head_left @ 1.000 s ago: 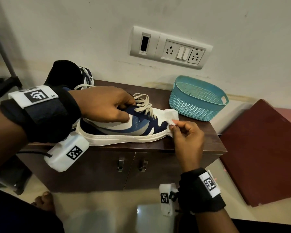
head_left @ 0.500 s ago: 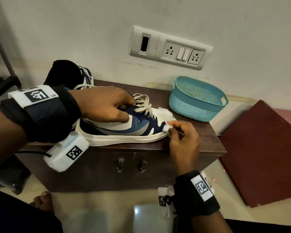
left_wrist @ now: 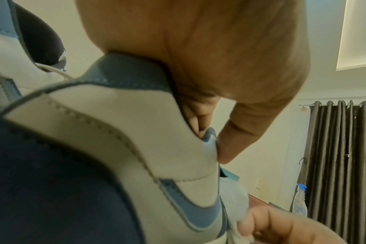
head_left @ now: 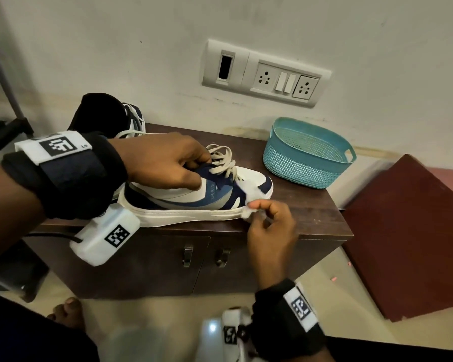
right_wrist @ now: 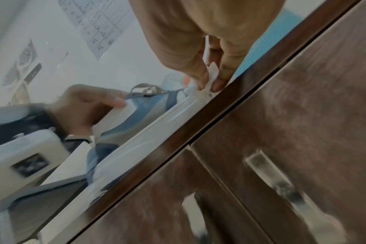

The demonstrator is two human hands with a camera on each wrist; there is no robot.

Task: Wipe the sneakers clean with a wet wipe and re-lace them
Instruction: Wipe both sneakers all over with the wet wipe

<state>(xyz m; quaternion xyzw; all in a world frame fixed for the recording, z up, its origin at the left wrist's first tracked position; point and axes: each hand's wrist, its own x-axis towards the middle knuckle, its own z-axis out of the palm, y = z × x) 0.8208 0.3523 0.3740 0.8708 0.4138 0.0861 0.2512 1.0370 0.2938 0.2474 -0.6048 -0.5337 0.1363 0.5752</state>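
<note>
Left hand (head_left: 165,163) grips the blue-and-white sneaker's (head_left: 194,199) collar on the counter (head_left: 311,218); right hand (head_left: 270,226) pinches the wet wipe (head_left: 247,211) against the sole at 3 o'clock. Wiping is under way; second sneaker (head_left: 134,116) and re-lacing apparently remain.

Head above — wrists close, upward

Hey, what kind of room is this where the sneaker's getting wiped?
Most likely a room in a home, perhaps a bedroom. A sneaker sits on a low wooden cabinet against a plain wall with a socket and switch panel, and dark curtains hang on a rod nearby.
</note>
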